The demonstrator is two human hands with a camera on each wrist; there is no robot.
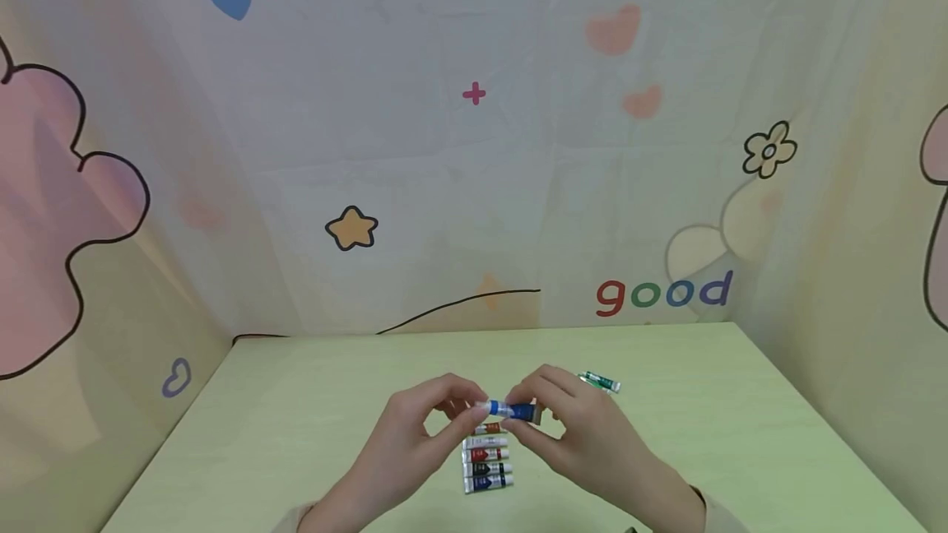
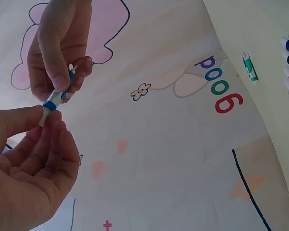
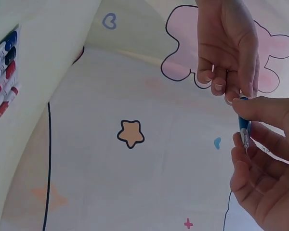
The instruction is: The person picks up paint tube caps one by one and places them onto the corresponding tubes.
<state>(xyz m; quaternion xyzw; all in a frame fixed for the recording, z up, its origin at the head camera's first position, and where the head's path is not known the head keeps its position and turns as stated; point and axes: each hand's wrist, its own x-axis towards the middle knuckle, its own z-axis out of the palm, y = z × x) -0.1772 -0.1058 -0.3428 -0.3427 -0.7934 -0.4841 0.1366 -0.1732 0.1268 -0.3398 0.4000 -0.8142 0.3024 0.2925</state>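
Note:
A small blue paint tube is held level in the air between both hands, above the table. My left hand pinches its white cap end between thumb and fingertips. The tube's body is gripped by my right hand, thumb below and fingers above in the head view. In the left wrist view a blue band shows on the tube beside the cap, which the left fingertips partly cover. The right wrist view shows the flat crimped end of the tube between right thumb and fingers.
Beneath the hands, several paint tubes lie side by side in a column, dark blue nearest, then black, red, white and orange-red. Green tubes lie farther back on the right. A printed cloth surrounds the pale green table.

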